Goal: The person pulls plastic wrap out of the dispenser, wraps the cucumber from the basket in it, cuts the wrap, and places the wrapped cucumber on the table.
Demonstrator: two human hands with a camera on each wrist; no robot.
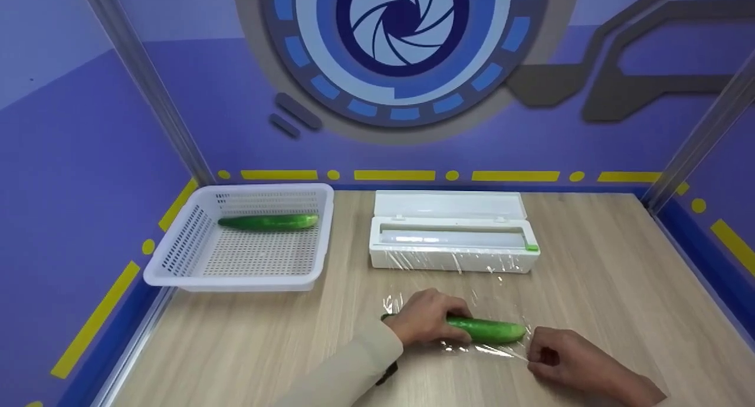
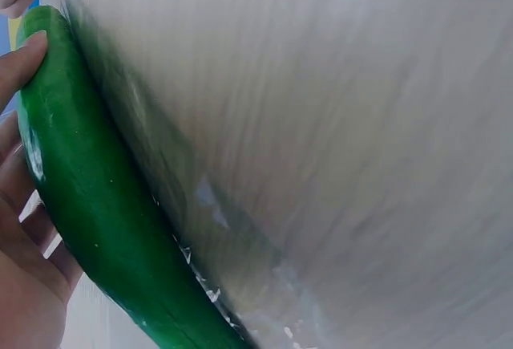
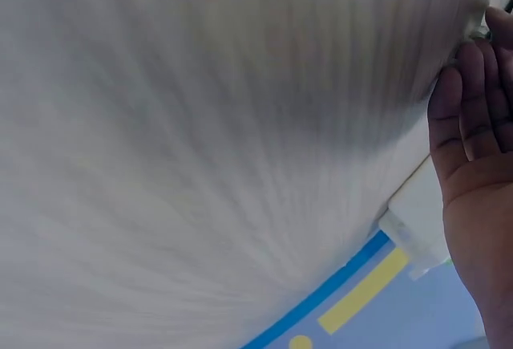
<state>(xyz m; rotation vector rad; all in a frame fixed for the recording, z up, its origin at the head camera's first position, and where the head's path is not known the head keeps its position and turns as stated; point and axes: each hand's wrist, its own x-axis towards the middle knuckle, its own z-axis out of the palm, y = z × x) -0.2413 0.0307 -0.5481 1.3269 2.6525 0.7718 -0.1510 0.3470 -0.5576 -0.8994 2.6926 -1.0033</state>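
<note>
A green cucumber (image 1: 494,331) lies on a sheet of clear cling film (image 1: 494,352) spread over the table. My left hand (image 1: 429,317) grips it from above, covering its left part. In the left wrist view the thumb presses the skin of the cucumber (image 2: 100,180) near one end, and film stands up along its side. Just beyond the cucumber's right end, my right hand (image 1: 566,358) pinches the film's near right edge, which is pulled taut toward the fingers. In the right wrist view the fingertips of the right hand (image 3: 477,148) are partly cut off.
Behind the hands stands a white cling film dispenser (image 1: 454,261), lid raised, its roll (image 1: 451,239) showing and film trailing over the front. A white perforated basket (image 1: 236,282) at the left holds another cucumber (image 1: 268,222). Printed panels (image 1: 401,156) wall the wooden table (image 1: 625,277).
</note>
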